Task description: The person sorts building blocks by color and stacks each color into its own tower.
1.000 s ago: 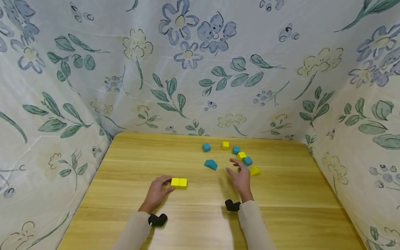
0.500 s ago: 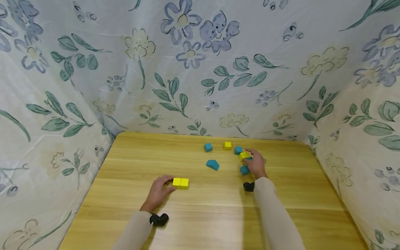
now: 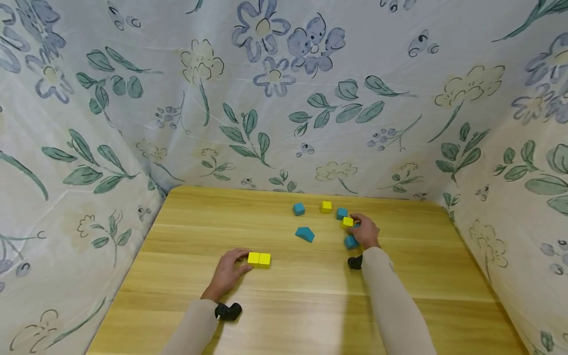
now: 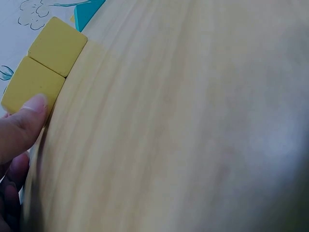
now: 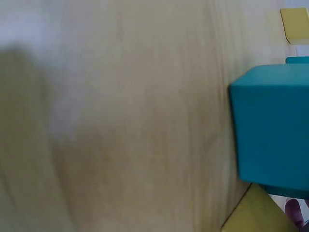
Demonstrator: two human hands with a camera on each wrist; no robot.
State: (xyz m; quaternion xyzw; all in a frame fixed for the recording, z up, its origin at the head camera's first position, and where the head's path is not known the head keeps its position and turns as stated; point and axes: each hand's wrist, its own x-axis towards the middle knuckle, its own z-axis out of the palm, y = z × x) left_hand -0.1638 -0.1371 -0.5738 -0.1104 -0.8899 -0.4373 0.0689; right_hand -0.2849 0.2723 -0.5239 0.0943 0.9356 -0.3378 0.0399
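Observation:
Two yellow cubes [image 3: 259, 260] sit side by side, touching, on the wooden table. My left hand [image 3: 226, 273] holds the left cube of the pair; in the left wrist view the thumb [image 4: 24, 123] lies on its face. At the right back, my right hand [image 3: 366, 231] pinches another yellow cube [image 3: 347, 223] between thumb and fingers. A blue cube [image 3: 341, 213] is just behind that one, and a blue block [image 3: 351, 242] is in front, large in the right wrist view. The hand partly covers a further blue block beside it.
A blue cube [image 3: 299, 209] and a yellow cube [image 3: 326, 207] stand near the table's back edge. A blue wedge-like block [image 3: 304, 234] lies mid-table. A yellow block [image 5: 260, 212] shows low in the right wrist view. Floral cloth [image 3: 248, 138] surrounds the table [image 3: 293, 315].
My right hand has moved right and away from me to the yellow cube among the blue blocks, and its fingers have closed in on it. The left hand stays at the yellow pair.

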